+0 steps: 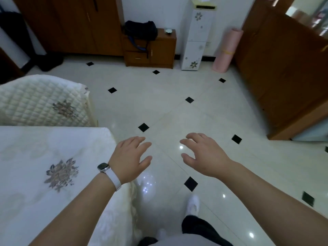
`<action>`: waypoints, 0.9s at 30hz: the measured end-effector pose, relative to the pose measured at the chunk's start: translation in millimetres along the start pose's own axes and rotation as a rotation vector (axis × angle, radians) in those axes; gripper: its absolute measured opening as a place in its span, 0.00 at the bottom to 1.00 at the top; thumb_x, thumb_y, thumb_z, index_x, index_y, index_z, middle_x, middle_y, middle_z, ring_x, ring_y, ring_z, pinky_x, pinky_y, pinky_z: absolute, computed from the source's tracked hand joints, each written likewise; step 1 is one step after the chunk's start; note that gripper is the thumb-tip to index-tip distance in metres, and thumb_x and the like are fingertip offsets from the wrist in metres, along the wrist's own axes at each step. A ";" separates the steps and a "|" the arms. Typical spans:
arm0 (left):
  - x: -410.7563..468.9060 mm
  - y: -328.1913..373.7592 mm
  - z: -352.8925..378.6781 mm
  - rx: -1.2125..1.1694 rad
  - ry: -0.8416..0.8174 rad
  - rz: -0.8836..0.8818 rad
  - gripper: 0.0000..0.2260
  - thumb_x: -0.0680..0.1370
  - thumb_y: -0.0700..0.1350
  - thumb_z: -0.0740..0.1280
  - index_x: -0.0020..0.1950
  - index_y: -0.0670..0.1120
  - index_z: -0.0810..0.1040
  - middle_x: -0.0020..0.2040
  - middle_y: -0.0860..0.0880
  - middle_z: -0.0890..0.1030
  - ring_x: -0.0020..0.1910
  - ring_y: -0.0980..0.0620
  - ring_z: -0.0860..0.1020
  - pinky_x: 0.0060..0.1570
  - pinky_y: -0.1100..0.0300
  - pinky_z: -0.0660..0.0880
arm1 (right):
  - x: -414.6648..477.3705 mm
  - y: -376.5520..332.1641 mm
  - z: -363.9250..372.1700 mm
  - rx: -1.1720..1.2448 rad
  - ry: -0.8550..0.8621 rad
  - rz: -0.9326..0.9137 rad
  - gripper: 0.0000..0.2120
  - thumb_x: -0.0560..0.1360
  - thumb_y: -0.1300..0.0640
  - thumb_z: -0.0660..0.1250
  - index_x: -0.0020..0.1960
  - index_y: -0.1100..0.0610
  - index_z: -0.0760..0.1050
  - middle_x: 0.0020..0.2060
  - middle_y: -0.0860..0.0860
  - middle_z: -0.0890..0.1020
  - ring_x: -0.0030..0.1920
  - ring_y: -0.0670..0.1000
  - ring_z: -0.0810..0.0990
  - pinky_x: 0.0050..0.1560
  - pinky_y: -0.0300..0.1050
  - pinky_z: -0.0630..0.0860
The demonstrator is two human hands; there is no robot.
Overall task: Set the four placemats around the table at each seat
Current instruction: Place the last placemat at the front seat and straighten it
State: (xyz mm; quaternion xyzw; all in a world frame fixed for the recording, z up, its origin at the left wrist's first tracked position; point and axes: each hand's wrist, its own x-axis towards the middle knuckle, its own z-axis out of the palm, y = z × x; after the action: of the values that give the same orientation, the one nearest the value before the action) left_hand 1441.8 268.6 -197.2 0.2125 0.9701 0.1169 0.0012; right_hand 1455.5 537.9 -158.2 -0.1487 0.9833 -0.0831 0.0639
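The left hand (130, 157) hovers just off the corner of the cloth-covered table (79, 142) and the right hand (205, 155) farther from it over the tiled floor (177, 112), both with fingers loosely spread, holding nothing.

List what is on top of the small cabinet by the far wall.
A dark bag and a small round object sit on the cabinet. Anything under or behind the bag is hidden.
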 end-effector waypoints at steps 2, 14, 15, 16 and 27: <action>12.4 -5.9 1.4 0.018 -0.008 -0.037 0.23 0.75 0.59 0.57 0.63 0.50 0.77 0.64 0.47 0.78 0.63 0.45 0.75 0.60 0.48 0.70 | 25.5 9.0 -0.4 0.030 0.013 -0.027 0.27 0.74 0.41 0.54 0.65 0.52 0.76 0.62 0.53 0.78 0.61 0.57 0.76 0.59 0.52 0.73; 150.0 -22.2 -19.8 -0.003 0.121 -0.375 0.23 0.75 0.60 0.57 0.65 0.51 0.76 0.64 0.49 0.77 0.63 0.47 0.74 0.60 0.48 0.70 | 220.0 95.8 -38.4 0.055 -0.020 -0.270 0.23 0.77 0.43 0.57 0.69 0.49 0.71 0.66 0.49 0.73 0.65 0.52 0.70 0.63 0.47 0.67; 162.9 -23.0 -21.7 0.014 0.131 -0.389 0.23 0.75 0.60 0.57 0.64 0.51 0.76 0.64 0.49 0.77 0.62 0.46 0.74 0.59 0.48 0.70 | 234.5 103.1 -43.9 0.058 -0.020 -0.298 0.23 0.77 0.43 0.58 0.70 0.49 0.70 0.66 0.48 0.73 0.65 0.52 0.70 0.64 0.47 0.67; 175.4 -24.6 -23.5 0.033 0.143 -0.404 0.23 0.74 0.59 0.57 0.64 0.51 0.77 0.63 0.48 0.78 0.62 0.46 0.75 0.59 0.48 0.71 | 249.2 109.6 -49.3 0.053 -0.021 -0.327 0.23 0.77 0.43 0.58 0.70 0.49 0.70 0.67 0.48 0.72 0.66 0.52 0.70 0.64 0.47 0.66; 242.5 -64.1 -41.2 0.135 0.192 -0.551 0.21 0.76 0.58 0.57 0.62 0.50 0.77 0.61 0.48 0.79 0.59 0.45 0.76 0.57 0.50 0.71 | 380.2 106.3 -67.7 0.031 -0.063 -0.605 0.31 0.73 0.39 0.49 0.70 0.50 0.70 0.68 0.51 0.73 0.69 0.54 0.69 0.66 0.50 0.66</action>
State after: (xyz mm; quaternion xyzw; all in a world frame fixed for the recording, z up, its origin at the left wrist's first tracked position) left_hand 1192.7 302.8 -160.2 -0.0712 0.9925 0.0669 -0.0732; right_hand 1055.1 532.6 -149.8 -0.4365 0.8904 -0.1087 0.0691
